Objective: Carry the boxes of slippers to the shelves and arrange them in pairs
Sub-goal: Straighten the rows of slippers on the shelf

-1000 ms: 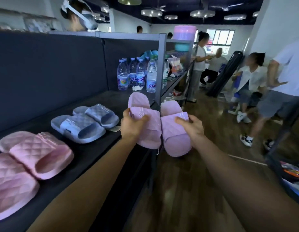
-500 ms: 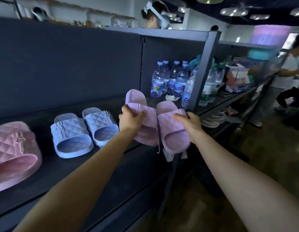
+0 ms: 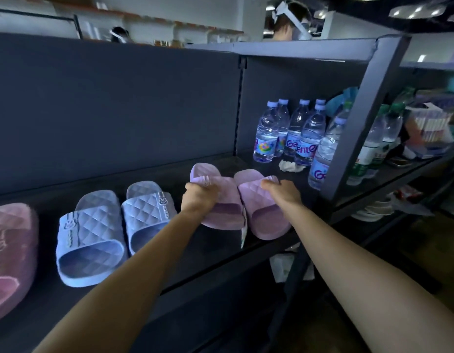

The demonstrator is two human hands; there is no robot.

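Our left hand (image 3: 199, 197) grips one purple slipper (image 3: 228, 201) by its strap, our right hand (image 3: 284, 193) its mate (image 3: 257, 200), both over the shelf (image 3: 208, 253). We should lower them level, toes aligned, clear of the blue pair (image 3: 91, 233) left of our grip.

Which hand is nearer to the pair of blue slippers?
Left. The left hand grips a purple slipper just right of the blue slippers; the right hand grips the other purple slipper farther right, towards the water bottles.
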